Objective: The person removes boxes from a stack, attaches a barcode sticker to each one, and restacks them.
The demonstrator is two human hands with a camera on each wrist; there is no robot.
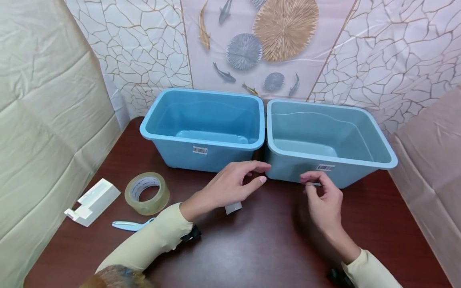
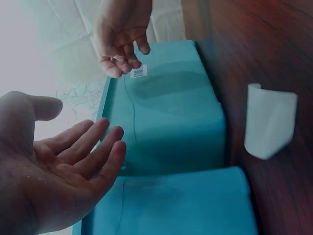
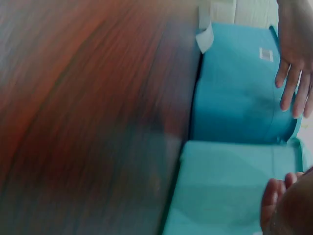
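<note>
Two plastic bins stand side by side on the table, a blue bin (image 1: 205, 158) on the left and a paler blue-green bin (image 1: 306, 168) on the right. My left hand (image 1: 230, 182) hovers in front of the gap between them, its fingers loosely extended and holding nothing. Before the right bin's front wall hangs my right hand (image 1: 325, 202), fingers loosely bent, with nothing visible in it. A small folded white piece (image 2: 270, 121), perhaps paper or card, lies on the table near my left hand; the left hand partly hides it in the head view.
At the left of the dark wooden table (image 1: 259, 252) are a roll of clear tape (image 1: 163, 200), a light-blue-handled tool (image 1: 127, 226) partly hidden by my sleeve, and a folded white carton (image 1: 95, 202). Patterned cloth (image 1: 144, 44) hangs behind the bins.
</note>
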